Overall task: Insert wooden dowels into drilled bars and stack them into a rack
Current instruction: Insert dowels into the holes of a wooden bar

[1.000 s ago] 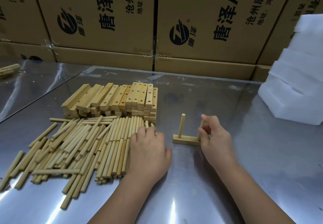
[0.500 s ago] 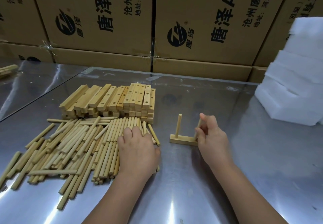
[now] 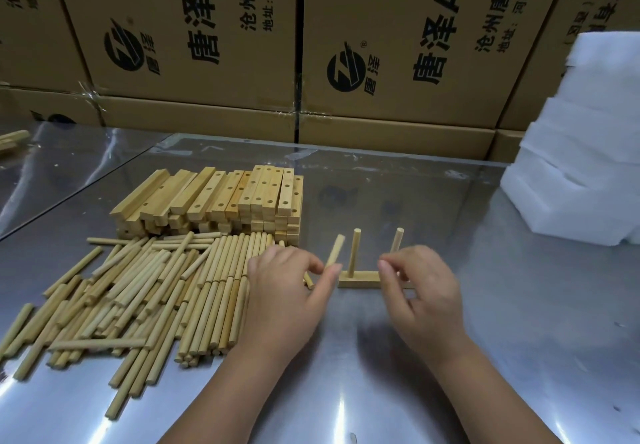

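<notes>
L hand (image 3: 287, 291) pinches a tilted dowel (image 3: 335, 251) just left of the drilled bar (image 3: 356, 279) lying on the bench (image 3: 519, 322). R hand (image 3: 426, 291), fingers curled, covers the bar's right end; whether it grips anything is unclear. Two standing dowels (image 3: 354, 253) rise from the bar, w/ the dowel pile (image 3: 138, 291) to the left and the bar stack (image 3: 225, 198) behind that.

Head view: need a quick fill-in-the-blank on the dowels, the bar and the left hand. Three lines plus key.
The drilled bar lying on the metal table has ____ upright dowels rising from it.
The left hand pinches a tilted loose dowel just to the ____ of that bar.
The stacked white blocks sit at the table's ____ side.
Missing words: two; left; right.
</notes>
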